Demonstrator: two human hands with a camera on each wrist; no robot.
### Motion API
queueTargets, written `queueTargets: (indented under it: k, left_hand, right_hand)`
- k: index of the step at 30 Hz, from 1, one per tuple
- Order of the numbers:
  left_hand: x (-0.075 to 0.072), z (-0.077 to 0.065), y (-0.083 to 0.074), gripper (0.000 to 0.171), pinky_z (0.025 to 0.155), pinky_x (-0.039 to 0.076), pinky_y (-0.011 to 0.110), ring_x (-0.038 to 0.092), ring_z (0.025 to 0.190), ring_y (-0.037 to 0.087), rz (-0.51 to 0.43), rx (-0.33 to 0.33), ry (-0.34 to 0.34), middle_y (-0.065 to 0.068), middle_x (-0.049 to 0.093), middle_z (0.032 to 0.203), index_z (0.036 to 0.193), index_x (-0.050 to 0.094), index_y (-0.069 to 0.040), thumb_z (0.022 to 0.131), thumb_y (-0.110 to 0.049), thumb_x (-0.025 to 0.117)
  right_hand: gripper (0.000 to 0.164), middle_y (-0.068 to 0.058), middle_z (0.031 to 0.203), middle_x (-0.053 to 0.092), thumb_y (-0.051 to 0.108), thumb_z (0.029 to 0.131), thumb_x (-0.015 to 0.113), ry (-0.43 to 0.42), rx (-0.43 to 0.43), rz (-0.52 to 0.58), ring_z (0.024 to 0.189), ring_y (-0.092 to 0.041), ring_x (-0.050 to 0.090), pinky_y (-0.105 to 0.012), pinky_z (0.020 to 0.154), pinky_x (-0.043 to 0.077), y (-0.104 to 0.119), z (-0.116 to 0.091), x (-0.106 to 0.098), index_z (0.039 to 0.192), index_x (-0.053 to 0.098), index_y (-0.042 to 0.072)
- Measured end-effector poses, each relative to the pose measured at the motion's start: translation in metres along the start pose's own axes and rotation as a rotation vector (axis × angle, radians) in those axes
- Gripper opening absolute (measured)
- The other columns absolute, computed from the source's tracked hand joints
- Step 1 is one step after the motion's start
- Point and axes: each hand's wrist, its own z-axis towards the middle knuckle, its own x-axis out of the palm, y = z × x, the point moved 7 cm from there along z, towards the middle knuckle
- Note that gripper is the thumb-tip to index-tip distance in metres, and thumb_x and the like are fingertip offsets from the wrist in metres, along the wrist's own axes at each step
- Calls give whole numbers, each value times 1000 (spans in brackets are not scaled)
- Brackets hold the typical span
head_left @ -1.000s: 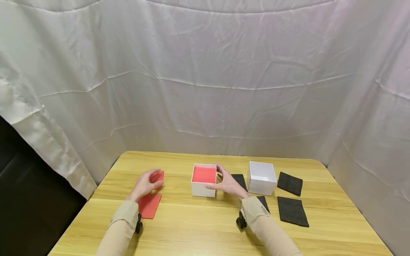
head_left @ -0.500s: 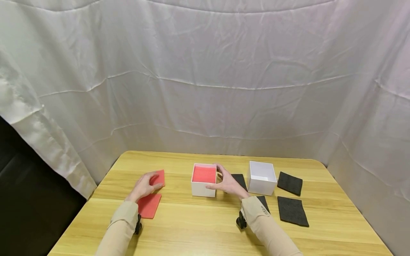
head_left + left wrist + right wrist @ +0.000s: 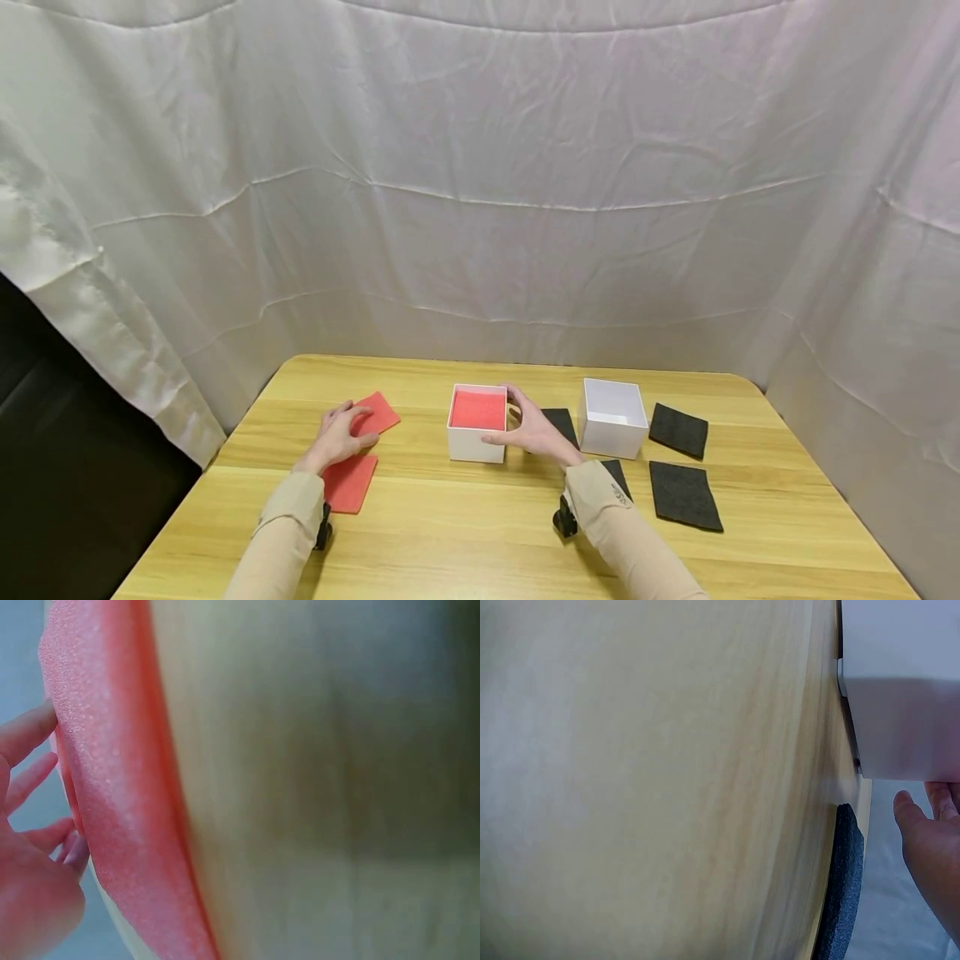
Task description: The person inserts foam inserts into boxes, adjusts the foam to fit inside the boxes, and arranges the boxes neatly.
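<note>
Toward the left of the worktop (image 3: 450,533), my left grip (image 3: 335,439) touches a red sheet (image 3: 384,412), pinching or not I cannot tell; my right grip (image 3: 534,432) clasps a red-filled white box (image 3: 472,447).

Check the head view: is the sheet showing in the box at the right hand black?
No, the sheet in that white box is red.

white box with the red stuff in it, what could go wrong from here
The left hand is at the far red pad but also hides a corner of the near red pad, so it might drag that one along.
The red material inside lies close under the rim of the white box, so anything added might stick out.
The right hand and right sleeve partly hide two black pads, and could brush them out of place.
</note>
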Motion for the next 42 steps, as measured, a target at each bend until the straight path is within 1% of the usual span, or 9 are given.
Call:
queueTargets:
  k: [5,9,18,22,26,30,34,38,42]
  left_hand:
    - [-2,-2,0,54,112,22,73,20,140,56,16,-9,-17,36,35,153,137,56,0,91,-21,74]
    - [-3,-2,-1,57,112,21,71,23,138,56,14,-10,-35,35,36,149,137,55,0,90,-23,76]
    - [-7,3,-4,67,107,30,69,32,130,57,1,-3,-111,32,34,145,139,53,1,82,-19,84]
    - [-7,5,-4,71,106,34,68,32,129,56,-16,-16,-126,30,33,145,140,52,1,80,-15,86]
    - [-8,6,-4,73,107,36,68,33,130,54,-43,-14,-139,27,32,145,141,51,2,79,-10,86]
    - [-10,6,-7,70,109,38,64,39,127,50,-65,19,-160,27,33,143,141,51,4,79,-4,83]
    - [-12,6,-12,62,109,42,60,46,124,46,-82,42,-182,27,35,142,139,52,5,82,2,78]
    - [-15,6,-17,55,110,42,60,46,125,45,-89,49,-211,27,37,141,136,54,6,85,6,74]
    - [-17,7,-21,51,111,41,60,46,128,45,-111,40,-231,27,39,141,135,56,5,87,5,72]
  right_hand:
    - [80,-16,144,49,9,79,85,0,-4,12,144,-37,40,-53,125,27,-2,1,0,145,40,7]
    - [80,-16,145,49,9,79,85,-2,-1,13,145,-38,39,-54,125,27,-3,2,0,145,40,7]
    - [82,-16,145,49,12,78,86,-8,0,-12,145,-37,39,-54,125,26,-1,0,-1,145,40,7]
    - [83,-15,146,49,13,78,86,-9,1,-20,145,-37,38,-54,125,26,-1,0,-1,146,39,8]
    - [82,-14,145,49,13,79,86,-8,0,-17,144,-36,40,-53,125,27,-2,1,0,146,40,8]
    - [80,-14,144,49,12,79,86,-7,-3,-7,143,-35,41,-53,124,28,-3,1,0,145,40,8]
    - [80,-15,145,49,11,79,85,-3,0,9,144,-36,41,-52,125,28,-2,1,1,145,40,8]
    - [79,-15,144,49,10,80,85,3,-3,20,143,-36,41,-51,125,29,-1,1,1,144,40,8]
    - [79,-15,144,49,10,79,85,3,0,23,144,-36,41,-51,125,28,0,0,1,144,40,8]
